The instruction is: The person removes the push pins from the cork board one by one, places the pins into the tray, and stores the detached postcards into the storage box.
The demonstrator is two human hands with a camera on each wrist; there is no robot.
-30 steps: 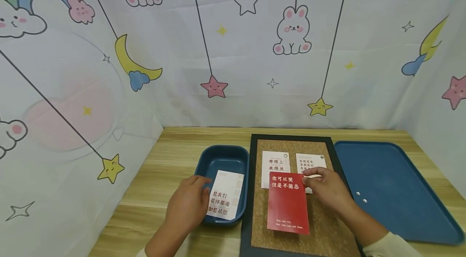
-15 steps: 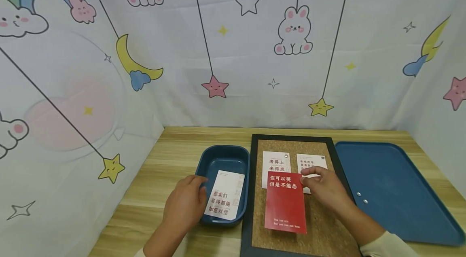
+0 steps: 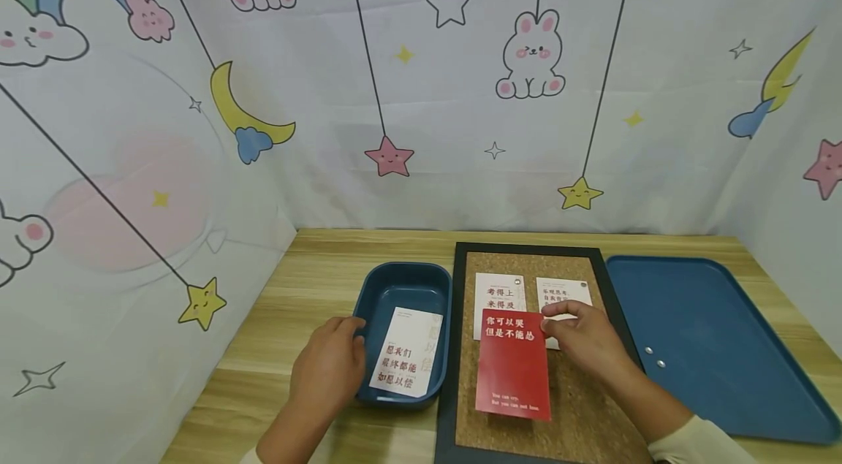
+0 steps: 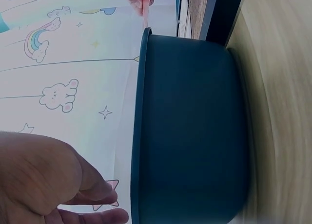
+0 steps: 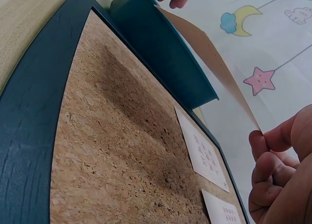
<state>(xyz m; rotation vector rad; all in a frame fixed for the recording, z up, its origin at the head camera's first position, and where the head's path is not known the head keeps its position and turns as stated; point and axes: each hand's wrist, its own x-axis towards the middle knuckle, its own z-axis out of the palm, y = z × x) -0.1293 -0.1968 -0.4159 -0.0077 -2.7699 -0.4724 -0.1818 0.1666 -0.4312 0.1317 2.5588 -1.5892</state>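
In the head view my right hand [image 3: 584, 338] pinches a red card [image 3: 513, 369] by its upper right corner, between thumb and fingers. The card is held above the cork board [image 3: 585, 413], apart from it, casting a shadow there. Edge-on, the same card [image 5: 207, 48] shows in the right wrist view. My left hand [image 3: 329, 365] hovers at the left rim of a blue bin [image 3: 403, 274], fingers relaxed and holding nothing. Inside that bin lies a white printed card [image 3: 409, 351]. From the left wrist, the left hand [image 4: 53, 180] appears beside the bin's wall [image 4: 195, 126].
Two white cards, a left one [image 3: 490, 292] and a right one [image 3: 559, 288], are fixed at the board's top by pins; the red card partly covers the left one. A blue tray [image 3: 710, 332] with two small silver pins [image 3: 654, 356] lies right of the board's black frame [image 3: 446, 405].
The red card and my right hand have shifted slightly left. My left hand has drawn back a little to the left, from over the bin towards its rim.
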